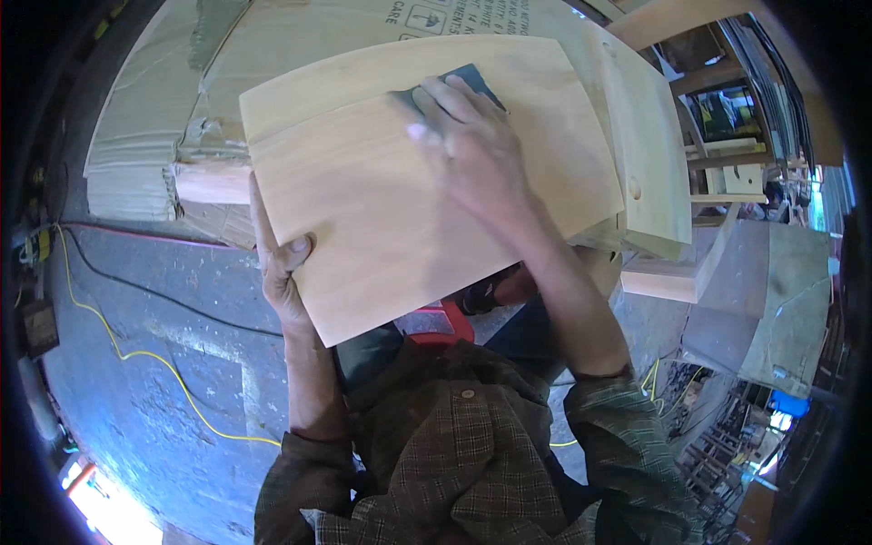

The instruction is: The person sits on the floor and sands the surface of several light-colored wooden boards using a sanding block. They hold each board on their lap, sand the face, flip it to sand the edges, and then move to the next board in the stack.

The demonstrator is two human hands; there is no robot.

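A pale wooden panel (381, 218) with a gently curved far edge lies tilted in front of me, partly over a cardboard-covered surface. My left hand (283, 263) grips its left edge, thumb on the top face and fingers hidden beneath. Near the far side, my right hand (472, 136) presses a dark sheet of sandpaper (477, 82) flat against the wood. The sheet sticks out past my fingertips, and its middle is covered by the hand. A seam line crosses the panel's far part.
Flattened cardboard (309, 41) covers the work surface. At the right stands a pale wooden piece with a knot (640, 145). A yellow cord (145, 354) and a dark cable (163, 295) run over the grey floor (109, 381). Something red (440, 322) shows below the panel.
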